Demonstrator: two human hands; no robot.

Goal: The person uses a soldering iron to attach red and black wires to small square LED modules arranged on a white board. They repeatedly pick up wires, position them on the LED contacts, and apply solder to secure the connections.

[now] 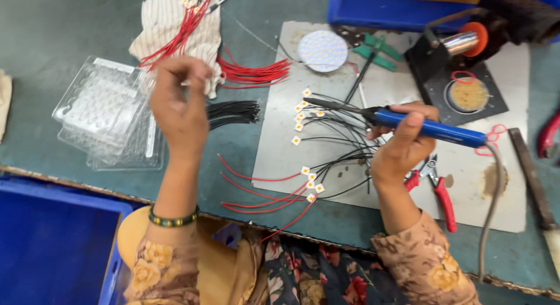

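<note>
My right hand (402, 143) is closed around the blue soldering iron (429, 128), its long axis running leftward, tip over the small white squares with black wires (303, 115) on the grey mat (274, 153). My left hand (178, 104) is raised, fingers pinched; what they hold I cannot tell. Red wires (254, 72) lie beyond it.

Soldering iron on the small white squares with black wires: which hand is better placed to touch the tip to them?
Right. The right hand already grips the blue soldering iron, tip pointing at the white squares. The left hand is raised near the red wires, farther away.
</note>
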